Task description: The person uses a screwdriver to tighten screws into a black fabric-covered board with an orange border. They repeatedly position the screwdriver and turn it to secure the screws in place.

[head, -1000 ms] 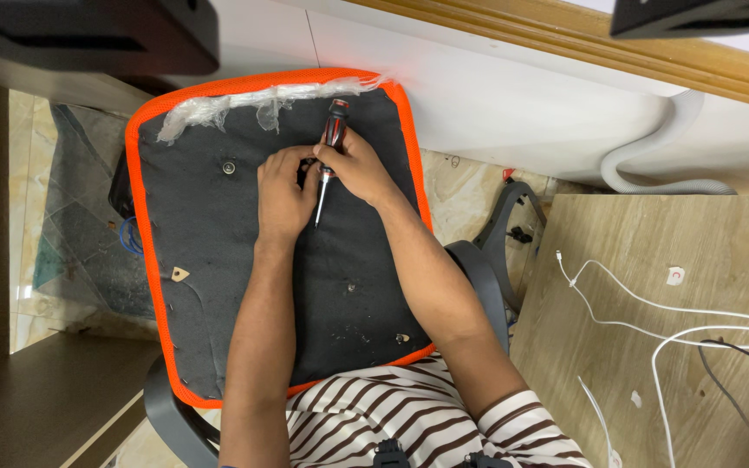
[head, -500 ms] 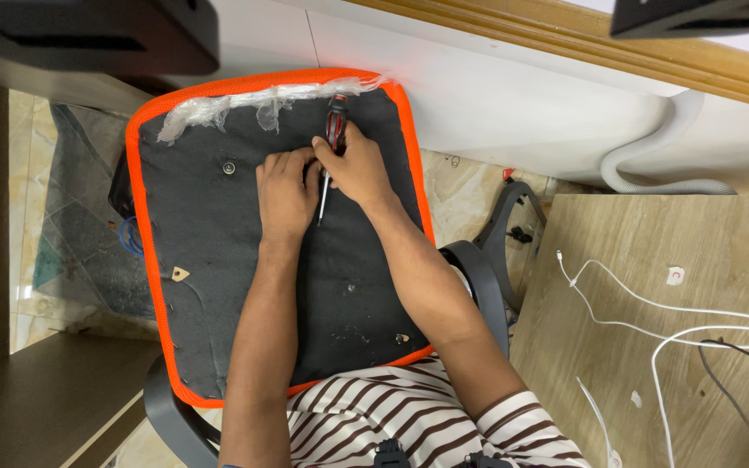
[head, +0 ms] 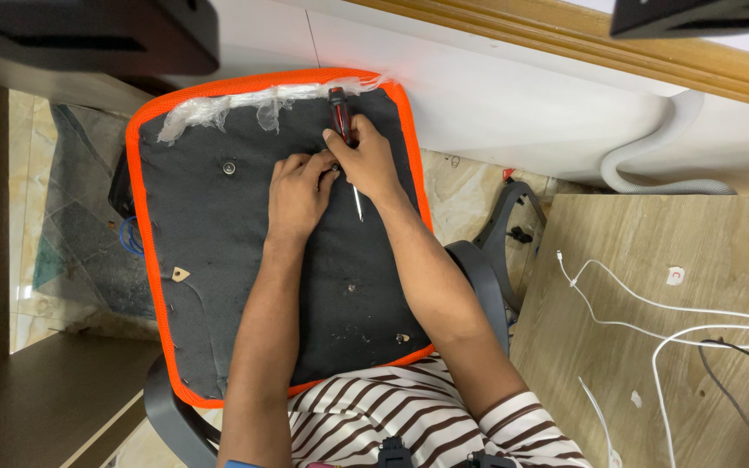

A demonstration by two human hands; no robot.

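Tiled floor [head: 470, 195] and white wall behind; an upturned seat cushion [head: 218, 260], black underside with orange rim, lies across the lap. Right hand [head: 366, 165] has fingers clamped on a red-black screwdriver [head: 341, 117], long axis near-far, tip pointing near. Left hand [head: 298, 198] sits just left, fingers pinched together on the fabric beside the shaft.

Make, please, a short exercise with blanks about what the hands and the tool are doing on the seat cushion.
1. The right hand holds a screwdriver with a red and ____ handle.
2. The left hand rests on the dark underside of a seat cushion with an ____ edge.
3. On the wooden board at the right lie ____ cables.

Missing words: black; orange; white
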